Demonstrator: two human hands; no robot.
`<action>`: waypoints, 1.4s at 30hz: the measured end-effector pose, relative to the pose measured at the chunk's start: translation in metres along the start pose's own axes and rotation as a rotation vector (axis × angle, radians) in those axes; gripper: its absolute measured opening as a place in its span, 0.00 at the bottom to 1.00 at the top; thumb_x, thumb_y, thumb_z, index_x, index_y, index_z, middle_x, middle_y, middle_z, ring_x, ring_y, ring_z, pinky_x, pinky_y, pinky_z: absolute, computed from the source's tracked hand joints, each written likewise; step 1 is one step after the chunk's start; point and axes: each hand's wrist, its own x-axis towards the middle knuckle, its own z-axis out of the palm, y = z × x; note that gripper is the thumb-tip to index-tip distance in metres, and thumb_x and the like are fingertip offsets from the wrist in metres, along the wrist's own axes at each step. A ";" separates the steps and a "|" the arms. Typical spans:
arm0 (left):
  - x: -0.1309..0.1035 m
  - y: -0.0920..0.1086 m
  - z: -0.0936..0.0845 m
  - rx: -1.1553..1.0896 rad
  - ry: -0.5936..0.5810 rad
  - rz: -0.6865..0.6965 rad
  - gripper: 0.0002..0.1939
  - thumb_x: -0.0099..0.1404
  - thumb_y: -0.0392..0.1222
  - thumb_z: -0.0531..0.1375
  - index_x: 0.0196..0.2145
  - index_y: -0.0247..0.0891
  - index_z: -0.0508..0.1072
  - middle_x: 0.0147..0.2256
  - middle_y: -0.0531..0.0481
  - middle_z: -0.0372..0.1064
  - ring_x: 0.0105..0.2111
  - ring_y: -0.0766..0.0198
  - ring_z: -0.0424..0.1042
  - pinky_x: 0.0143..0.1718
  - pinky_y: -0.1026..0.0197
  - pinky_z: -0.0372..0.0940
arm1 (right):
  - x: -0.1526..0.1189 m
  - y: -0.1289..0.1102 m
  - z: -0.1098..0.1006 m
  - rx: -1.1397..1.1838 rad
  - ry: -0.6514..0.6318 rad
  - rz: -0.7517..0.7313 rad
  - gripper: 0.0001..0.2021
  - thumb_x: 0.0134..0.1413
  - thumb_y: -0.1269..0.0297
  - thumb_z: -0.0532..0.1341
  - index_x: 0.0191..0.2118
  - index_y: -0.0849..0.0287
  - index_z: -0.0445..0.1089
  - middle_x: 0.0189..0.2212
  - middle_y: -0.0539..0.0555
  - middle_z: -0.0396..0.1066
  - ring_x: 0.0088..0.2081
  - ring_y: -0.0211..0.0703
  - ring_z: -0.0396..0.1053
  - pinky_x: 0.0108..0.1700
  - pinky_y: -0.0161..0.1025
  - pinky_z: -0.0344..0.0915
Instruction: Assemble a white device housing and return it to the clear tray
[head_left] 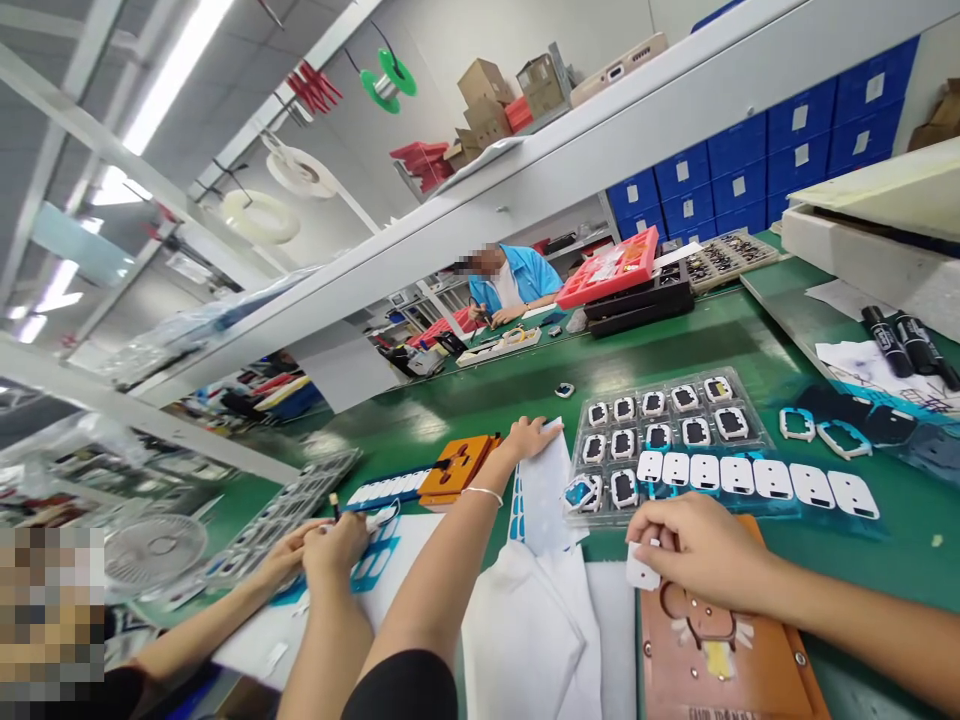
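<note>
My right hand (686,545) pinches a small white plate (643,566) above the left edge of a brown fixture block (720,660). My left hand (531,438) reaches forward and rests on a white backing sheet (547,495), close to the left side of a clear tray (750,400) that holds rows of white frames with dark centres. A row of white plates on blue film (772,478) lies over the tray's near edge. White cloth (521,630) is spread between my arms.
At the left, a co-worker's hands (337,545) work over a white sheet with blue film. An orange fixture (455,468) lies near my left forearm. Black markers (889,340) are at the right. Another person (517,280) sits across the green bench (487,385).
</note>
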 end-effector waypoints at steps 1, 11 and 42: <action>-0.003 0.002 -0.001 -0.023 -0.008 -0.009 0.24 0.70 0.51 0.59 0.59 0.37 0.66 0.59 0.39 0.63 0.57 0.48 0.66 0.58 0.39 0.64 | 0.000 0.000 0.000 0.010 0.001 -0.002 0.04 0.54 0.70 0.64 0.35 0.57 0.77 0.23 0.47 0.72 0.28 0.38 0.67 0.32 0.35 0.55; -0.069 0.036 -0.030 -0.385 0.190 0.080 0.17 0.70 0.47 0.60 0.52 0.35 0.71 0.55 0.41 0.68 0.56 0.51 0.68 0.59 0.40 0.63 | 0.005 0.008 -0.007 0.222 -0.035 -0.005 0.09 0.55 0.70 0.64 0.42 0.60 0.75 0.32 0.51 0.75 0.29 0.38 0.71 0.33 0.35 0.63; -0.174 0.146 -0.004 -1.040 0.663 0.941 0.19 0.63 0.57 0.65 0.43 0.40 0.79 0.36 0.44 0.77 0.36 0.57 0.72 0.40 0.55 0.67 | 0.003 0.019 -0.016 0.641 0.146 0.053 0.07 0.66 0.65 0.63 0.45 0.64 0.69 0.31 0.48 0.68 0.27 0.32 0.67 0.27 0.30 0.68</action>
